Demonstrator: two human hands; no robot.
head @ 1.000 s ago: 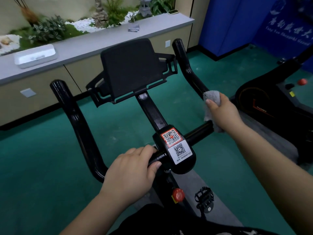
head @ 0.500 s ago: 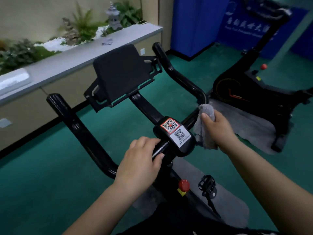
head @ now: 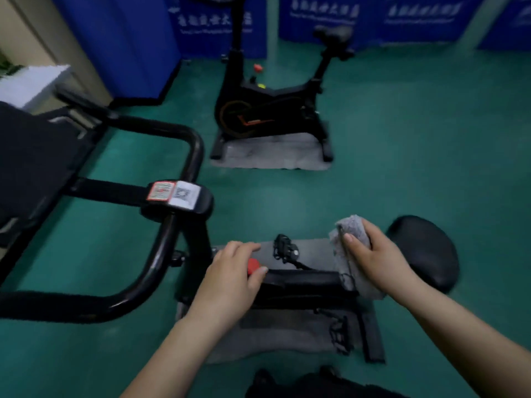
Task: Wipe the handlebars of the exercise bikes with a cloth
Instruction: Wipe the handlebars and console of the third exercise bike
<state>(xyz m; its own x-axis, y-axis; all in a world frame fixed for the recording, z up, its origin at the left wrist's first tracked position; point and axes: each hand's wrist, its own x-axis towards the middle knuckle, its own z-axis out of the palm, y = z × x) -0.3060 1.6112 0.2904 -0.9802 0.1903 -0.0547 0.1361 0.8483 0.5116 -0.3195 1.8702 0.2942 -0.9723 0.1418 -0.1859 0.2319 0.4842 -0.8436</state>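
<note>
**Both hands off the handlebars, cloth bunched in right hand**

Right hand (head: 370,257) holds a crumpled grey cloth (head: 349,251), fingers wrapped tight around it, thumb across the front. Cloth hangs down in front of the near bike's black frame bar (head: 301,278); cannot tell whether it touches the bar. Left hand (head: 230,280) has nothing in it, fingers loosely curled and close together, over the frame, fingertips at a round red knob (head: 253,265). Contact with knob unclear.

Black looped tubular handlebars (head: 184,142) of the near exercise bike sit to the left, well apart from the cloth, neither hand on them. Black centre block with red and white QR stickers (head: 175,193) between the bar loops. Black oval saddle (head: 425,251) just right of the right hand. Black pedal (head: 284,249) between the hands, farther off.

Second black exercise bike (head: 270,110) stands far centre on a grey floor mat (head: 273,155), green floor (head: 431,139) all round, blue panels with white lettering (head: 321,15) behind. Frame is motion-blurred.
</note>
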